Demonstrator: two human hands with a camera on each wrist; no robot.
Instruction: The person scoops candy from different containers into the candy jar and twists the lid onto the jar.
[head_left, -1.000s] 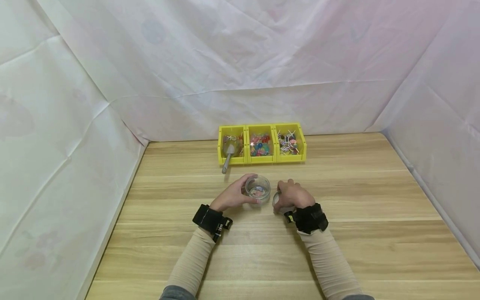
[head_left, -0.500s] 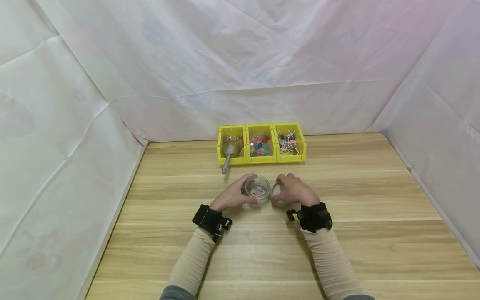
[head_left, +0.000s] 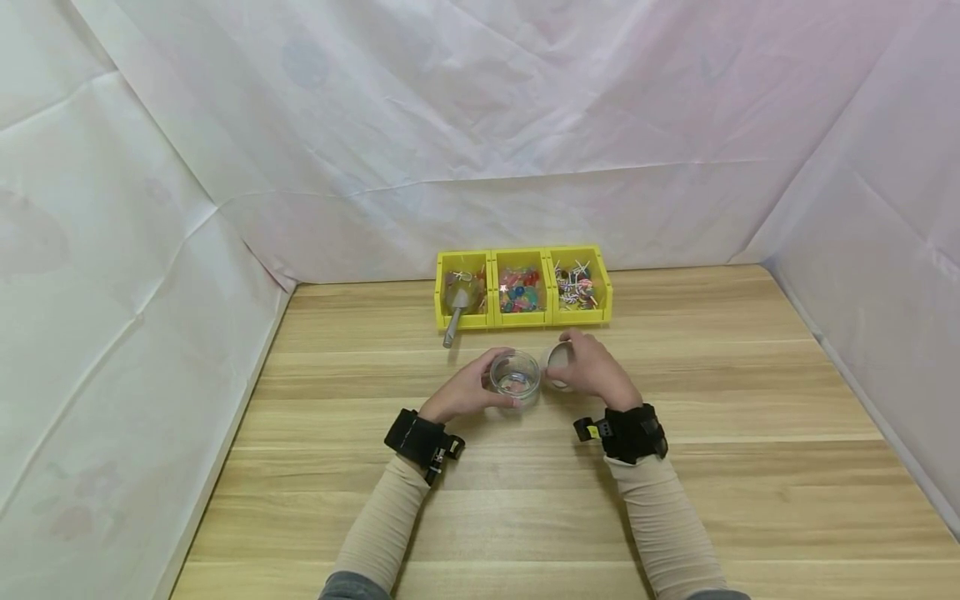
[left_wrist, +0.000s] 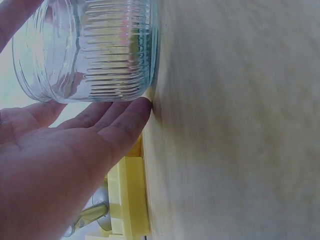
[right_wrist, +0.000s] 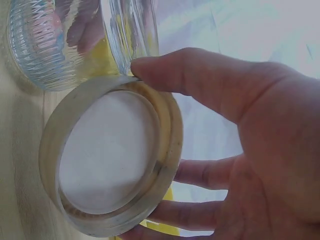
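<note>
A clear ribbed glass jar (head_left: 516, 385) stands upright on the table, a little pink and blue showing inside it. My left hand (head_left: 469, 388) holds the jar from its left side, thumb in front and fingers behind. In the left wrist view the fingers (left_wrist: 117, 125) lie along the glass. Beside the jar, my right hand (head_left: 596, 369) grips a round pale lid (right_wrist: 107, 155) by its rim, between thumb and fingers. The lid is tilted up, its white inner face towards the right wrist camera. Whether it touches the table I cannot tell.
Three joined yellow bins (head_left: 522, 319) stand behind the jar. The left one holds a scoop (head_left: 456, 317) with its handle over the front edge, the middle one colourful wrapped sweets (head_left: 521, 292), the right one lollipops (head_left: 577, 287). White cloth (head_left: 480, 108) surrounds the table.
My right hand has moved away from me, towards the bins, and tipped the lid up from a flatter position. The left hand and the jar have stayed in place.
</note>
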